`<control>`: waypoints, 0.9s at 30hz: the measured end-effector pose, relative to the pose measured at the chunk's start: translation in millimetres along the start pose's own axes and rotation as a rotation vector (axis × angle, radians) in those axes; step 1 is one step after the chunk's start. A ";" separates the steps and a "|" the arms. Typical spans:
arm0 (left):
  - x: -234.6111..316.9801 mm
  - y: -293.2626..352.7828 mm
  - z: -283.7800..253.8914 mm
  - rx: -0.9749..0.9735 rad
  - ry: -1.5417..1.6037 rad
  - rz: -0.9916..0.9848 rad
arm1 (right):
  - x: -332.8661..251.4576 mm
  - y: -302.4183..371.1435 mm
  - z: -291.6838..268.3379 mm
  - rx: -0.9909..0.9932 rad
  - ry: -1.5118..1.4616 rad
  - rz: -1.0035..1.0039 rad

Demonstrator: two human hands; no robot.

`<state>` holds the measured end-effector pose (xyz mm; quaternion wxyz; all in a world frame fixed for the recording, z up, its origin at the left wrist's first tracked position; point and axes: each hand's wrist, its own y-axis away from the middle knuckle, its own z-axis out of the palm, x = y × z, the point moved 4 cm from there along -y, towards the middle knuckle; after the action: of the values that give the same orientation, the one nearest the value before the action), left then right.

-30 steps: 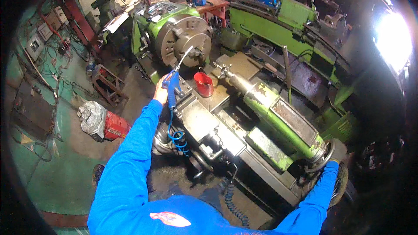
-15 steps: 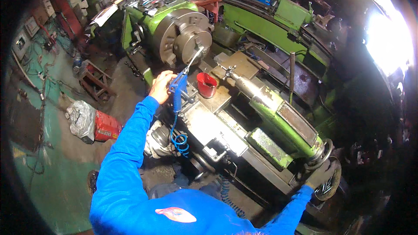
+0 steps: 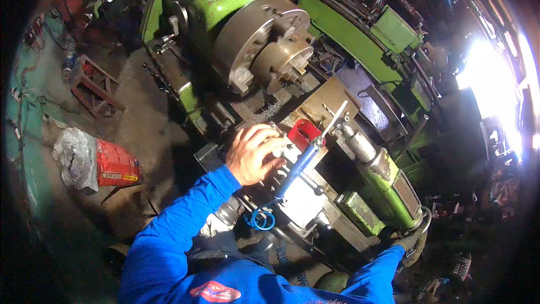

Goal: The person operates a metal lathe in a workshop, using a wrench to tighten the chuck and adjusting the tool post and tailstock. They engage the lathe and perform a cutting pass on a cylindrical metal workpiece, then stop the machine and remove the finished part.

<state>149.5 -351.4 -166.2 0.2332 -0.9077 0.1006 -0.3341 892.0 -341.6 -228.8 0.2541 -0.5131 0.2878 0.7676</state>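
My left hand (image 3: 256, 155) rests over the tool post on the lathe carriage, its bare fingers apart and curved. Just right of it, a blue air blow gun (image 3: 298, 169) lies across the carriage top, its thin nozzle pointing away to the upper right. The coiled blue hose (image 3: 262, 219) hangs below its handle. Behind the gun is a red cup (image 3: 304, 134). My right hand (image 3: 412, 239), in a dark glove, is closed round the tailstock handwheel (image 3: 426, 220); its fingers are partly hidden. A thin drill bit (image 3: 328, 110) points from the tailstock (image 3: 388, 177) toward the chuck (image 3: 281, 59).
The green lathe headstock (image 3: 225, 5) stands at the far left, its chuck partly smeared. Another green machine (image 3: 343, 28) lies behind. On the floor at left are a red bag (image 3: 118, 163) beside grey plastic and a brown metal stand (image 3: 93, 87).
My left hand has moved right, from behind the blow gun to over the tool post. The gun's nozzle has swung away from the chuck toward the tailstock. My right hand stays at the handwheel.
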 end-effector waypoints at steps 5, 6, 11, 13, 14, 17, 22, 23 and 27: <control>-2.2 -2.2 -3.6 0.006 0.008 0.015 | -12.1 21.9 52.8 0.064 0.183 -0.019; -2.3 -2.9 -4.2 0.006 0.017 0.002 | -14.6 25.9 66.2 0.063 0.225 -0.017; -0.6 -6.8 -1.2 0.014 0.069 0.010 | -30.1 78.0 91.4 0.123 0.361 -0.036; -0.9 -6.5 -3.1 0.023 0.054 0.007 | -34.5 96.1 116.8 0.116 0.417 -0.028; -1.0 -6.7 -4.3 0.037 0.051 0.009 | -35.2 99.7 121.1 0.105 0.423 -0.017; -0.5 -7.9 -4.4 0.028 0.021 0.004 | -29.7 57.3 88.6 0.005 0.284 0.065; 3.7 -8.5 -5.4 0.051 0.029 0.047 | -16.5 19.4 32.6 0.077 0.332 -0.134; 3.3 -7.9 -4.7 0.049 0.023 0.049 | -18.3 17.8 30.0 0.081 0.367 -0.188; 3.7 -4.4 -5.1 0.048 -0.003 0.048 | -17.3 39.8 59.0 0.084 0.415 -0.228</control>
<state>149.1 -350.6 -158.6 0.2632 -0.8997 0.1141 -0.3291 832.8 -329.9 -187.2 0.2957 -0.6780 0.3060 0.5993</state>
